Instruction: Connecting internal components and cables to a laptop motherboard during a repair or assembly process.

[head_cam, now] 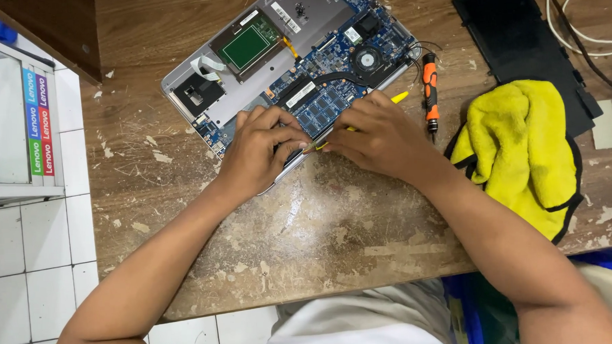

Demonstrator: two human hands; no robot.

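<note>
Two hands on opened silver laptop with exposed blue circuit board (295, 64), lying on worn wooden table (321, 226) | left hand (258, 150) fingers curled on laptop's near edge | right hand (379, 135) clamped on thin yellow plastic pry tool (398, 97) | orange-black screwdriver (430, 96) just right | yellow cloth (522, 144), black flat panel (518, 42) further right

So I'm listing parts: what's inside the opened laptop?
Inside the laptop: blue circuit board, round fan, green panel. The left hand and right hand cover its near edge.
</note>
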